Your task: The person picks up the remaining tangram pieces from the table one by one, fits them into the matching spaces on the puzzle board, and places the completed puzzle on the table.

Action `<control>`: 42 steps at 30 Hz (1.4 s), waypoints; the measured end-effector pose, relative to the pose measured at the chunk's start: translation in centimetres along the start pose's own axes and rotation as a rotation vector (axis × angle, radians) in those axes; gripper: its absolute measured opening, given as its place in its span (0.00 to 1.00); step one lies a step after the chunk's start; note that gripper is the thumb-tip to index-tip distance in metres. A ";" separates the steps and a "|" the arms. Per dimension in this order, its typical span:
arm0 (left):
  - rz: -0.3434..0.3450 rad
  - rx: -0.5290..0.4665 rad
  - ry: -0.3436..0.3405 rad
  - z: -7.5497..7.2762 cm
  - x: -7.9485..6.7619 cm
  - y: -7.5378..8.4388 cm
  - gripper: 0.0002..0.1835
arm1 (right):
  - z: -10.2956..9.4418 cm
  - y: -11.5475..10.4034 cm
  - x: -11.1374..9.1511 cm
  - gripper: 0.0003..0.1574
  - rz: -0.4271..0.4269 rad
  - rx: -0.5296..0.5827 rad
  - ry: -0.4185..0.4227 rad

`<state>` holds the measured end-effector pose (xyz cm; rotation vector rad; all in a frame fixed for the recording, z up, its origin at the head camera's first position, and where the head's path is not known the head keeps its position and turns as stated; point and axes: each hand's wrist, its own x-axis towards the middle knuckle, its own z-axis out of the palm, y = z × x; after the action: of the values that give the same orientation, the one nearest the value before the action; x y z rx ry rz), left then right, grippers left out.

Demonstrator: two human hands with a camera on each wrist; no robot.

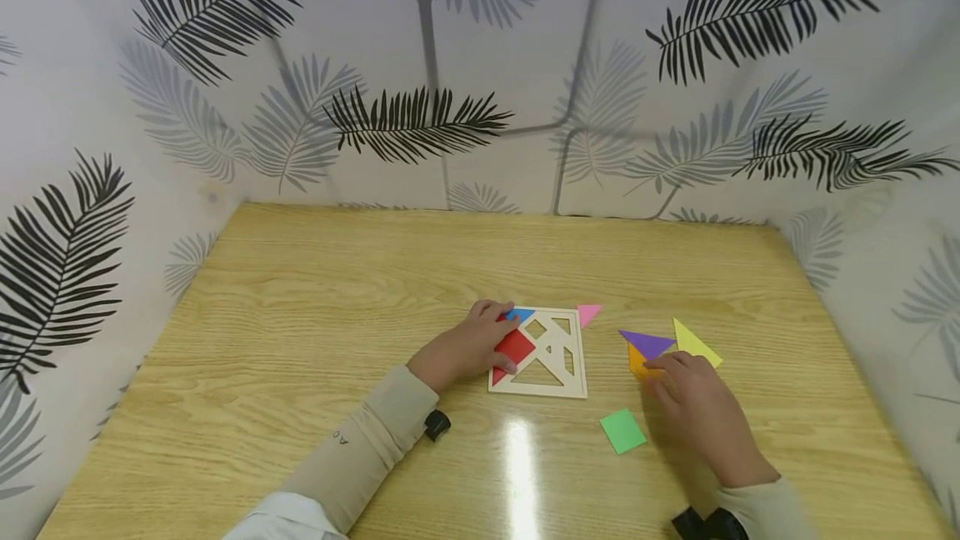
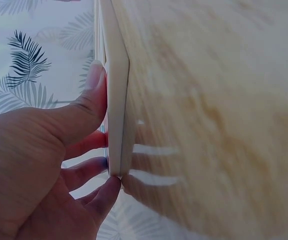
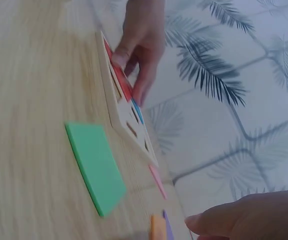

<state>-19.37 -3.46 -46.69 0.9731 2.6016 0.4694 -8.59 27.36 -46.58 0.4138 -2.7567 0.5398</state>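
A pale tangram board (image 1: 536, 392) lies on the table with a red triangle (image 1: 515, 347) and a blue triangle (image 1: 519, 314) in its left part. My left hand (image 1: 474, 344) rests over its left edge, thumb (image 2: 95, 80) and fingers spread, touching the top and the side. Over the orange piece (image 1: 636, 359), my right hand (image 1: 697, 407) has its fingertips right at it, with the thumb apart in the right wrist view. Beside the orange piece lie a purple triangle (image 1: 648, 344) and a yellow triangle (image 1: 693, 343). Fingers partly hide the orange piece.
A green square (image 1: 622, 431) lies flat right of the board, nearer to me. Against the board's far right corner is a pink triangle (image 1: 588, 314). The wooden table (image 1: 337, 273) ends at a leaf-patterned curtain (image 1: 480, 173) behind.
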 end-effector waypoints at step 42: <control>-0.026 0.008 -0.022 -0.2 0.0 0.2 0.40 | 0.5 3.2 1.3 0.11 0.357 -0.196 -0.048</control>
<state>-19.36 -3.34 -46.46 0.9405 2.5955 0.4393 -10.95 29.67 -47.58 -0.1153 -2.9087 0.3349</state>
